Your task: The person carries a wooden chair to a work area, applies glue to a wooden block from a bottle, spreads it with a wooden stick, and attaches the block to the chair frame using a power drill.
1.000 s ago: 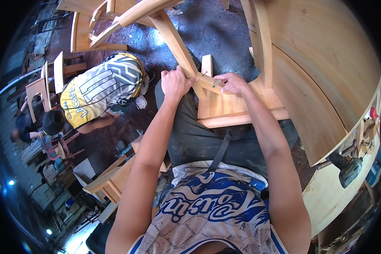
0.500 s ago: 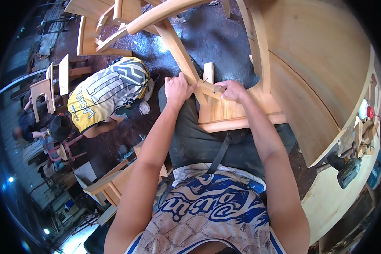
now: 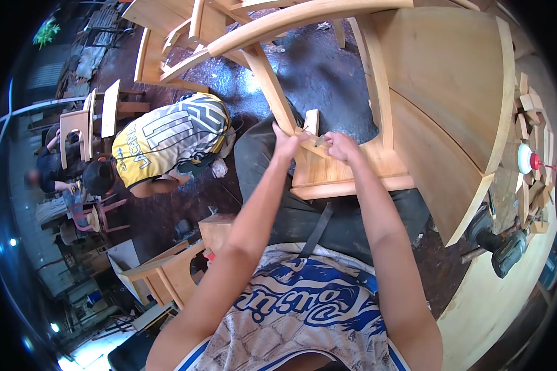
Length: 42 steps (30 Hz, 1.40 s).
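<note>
A pale wooden chair frame (image 3: 267,80) lies across my lap, its wide panel (image 3: 353,179) resting over my thighs. A short wooden block (image 3: 313,146) sits where a leg meets this panel, and a thin screw-like tip shows beside it. My left hand (image 3: 286,143) is closed round the block's left end, against the leg. At the block's other end, my right hand (image 3: 341,148) has its fingers pinched together around something small and dark that I cannot make out.
A large curved wooden panel (image 3: 439,86) rises on the right. Beyond it are a cordless drill (image 3: 507,252), a white bottle with a red cap (image 3: 526,159) and wood offcuts (image 3: 529,117). A co-worker (image 3: 167,139) crouches at left. More wooden furniture (image 3: 167,272) stands at lower left.
The view has shifted, moving the scene slightly. My left hand has slid from the leg's top down onto the block's end. My right fingers have shifted on the block and are pinched closer.
</note>
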Tool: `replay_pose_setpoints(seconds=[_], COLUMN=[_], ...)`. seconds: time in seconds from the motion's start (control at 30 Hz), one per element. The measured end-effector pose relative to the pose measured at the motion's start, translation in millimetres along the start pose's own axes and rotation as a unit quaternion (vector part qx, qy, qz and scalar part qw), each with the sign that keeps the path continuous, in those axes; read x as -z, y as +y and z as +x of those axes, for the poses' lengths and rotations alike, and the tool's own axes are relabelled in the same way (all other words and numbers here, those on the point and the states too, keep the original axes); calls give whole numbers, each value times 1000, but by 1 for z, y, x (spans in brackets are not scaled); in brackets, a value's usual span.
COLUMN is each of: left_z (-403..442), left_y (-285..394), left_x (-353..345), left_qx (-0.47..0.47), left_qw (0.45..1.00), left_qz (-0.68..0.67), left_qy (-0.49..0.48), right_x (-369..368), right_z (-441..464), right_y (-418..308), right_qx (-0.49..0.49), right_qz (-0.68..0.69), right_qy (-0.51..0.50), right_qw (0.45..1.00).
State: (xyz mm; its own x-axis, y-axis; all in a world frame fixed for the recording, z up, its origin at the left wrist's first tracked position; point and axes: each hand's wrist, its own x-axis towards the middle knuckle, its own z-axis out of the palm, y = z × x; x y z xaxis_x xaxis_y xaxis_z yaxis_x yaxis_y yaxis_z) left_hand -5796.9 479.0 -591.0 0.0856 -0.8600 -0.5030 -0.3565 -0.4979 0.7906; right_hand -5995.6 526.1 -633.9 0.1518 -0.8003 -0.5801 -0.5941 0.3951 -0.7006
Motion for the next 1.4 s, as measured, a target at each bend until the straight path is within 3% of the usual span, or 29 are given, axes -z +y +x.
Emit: replay_pose_setpoints(seconds=[0.03,0.13,0.23,0.43,0.63,0.73,0.8,0.83,0.87,0.9,0.93,0.97,1.0,1.03,1.07,1.1,1.17,1.23,1.33,1.37,1.4], left_z=[-15,-18,-40,-35,-44,-43,-46,-41,-43,-41,-42,-44,-46,-42,-46,-49,-42,-45,-47,-37,-45], left_y=[2,-43,-12,-14,2,-12,-7,-12,-9,-16,-16,-9,-5,-11,-6,0,-9,-11,-9,-28,-14], left_x=[-16,-41,-50,-47,-57,-60,-60,-61,-63,-65,-66,-65,-64,-64,-65,-64,-64,-66,-63,-64,-60], left_qx=[103,94,164,150,158,149,104,109,113,119,106,130,152,152,158,162,160,160,142,120,138], left_qw=[986,987,975,975,963,955,962,965,963,962,967,960,956,955,954,952,953,952,961,975,968], left_qz=[-112,-56,33,26,101,141,101,93,103,106,106,136,157,167,171,177,171,169,125,25,74], left_qy=[62,120,146,163,192,214,230,220,222,221,208,207,195,192,190,190,193,198,199,184,197], right_x=[1,-1,-7,-24,-7,-2,-20,-18,-10,-7,24,37,49,49,43,35,56,78,102,109,115], right_z=[-1,-6,4,26,6,-6,-2,-31,-63,-99,-159,-213,-272,-313,-345,-373,-411,-434,-430,-422,-407], right_y=[-1,-3,10,34,10,-1,15,-1,-18,-23,-53,-72,-88,-81,-69,-53,-10,51,114,131,142], right_qx=[2,-3,26,5,-19,-35,92,72,85,164,175,195,148,209,231,181,129,-2,-48,-46,-41], right_qz=[3,-36,-36,73,-3,21,5,-24,6,78,150,219,251,157,122,161,227,315,311,305,306], right_qy=[-3,34,31,0,-1,-5,48,153,221,299,278,331,365,468,592,673,773,830,807,787,757], right_qw=[1000,999,999,997,1000,999,995,985,972,937,932,897,884,844,763,699,579,461,500,534,576])
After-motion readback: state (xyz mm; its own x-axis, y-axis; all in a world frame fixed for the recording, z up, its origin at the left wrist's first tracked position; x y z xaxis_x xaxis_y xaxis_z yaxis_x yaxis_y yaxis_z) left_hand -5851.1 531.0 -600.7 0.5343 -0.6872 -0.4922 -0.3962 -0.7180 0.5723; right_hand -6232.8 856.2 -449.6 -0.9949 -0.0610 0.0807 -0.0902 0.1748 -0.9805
